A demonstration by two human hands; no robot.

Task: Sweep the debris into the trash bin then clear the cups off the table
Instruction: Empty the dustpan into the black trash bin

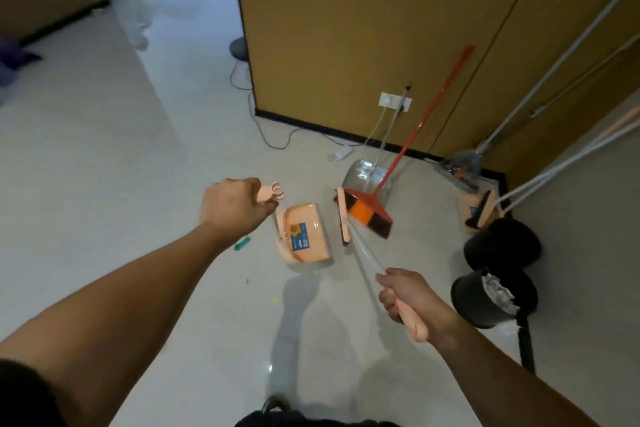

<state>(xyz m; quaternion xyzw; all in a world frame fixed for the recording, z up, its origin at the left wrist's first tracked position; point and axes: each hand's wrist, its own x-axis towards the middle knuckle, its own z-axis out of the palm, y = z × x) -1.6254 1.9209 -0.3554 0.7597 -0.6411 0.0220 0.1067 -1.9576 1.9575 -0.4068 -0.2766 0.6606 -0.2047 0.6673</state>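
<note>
No legible text anywhere. Only label: a blue sticker [300,236] on the inside of the peach dustpan [308,236], with a round emblem on an orange patch at its top. Print on it is too small and blurred to read. No brand, number or sign readable on the red broom [369,211], the wall socket [394,101] or the black bins [485,302].

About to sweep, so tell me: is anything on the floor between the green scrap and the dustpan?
Nothing visible. The green scrap lies on bare floor just left of the dustpan, which the left hand holds by its handle.
</note>
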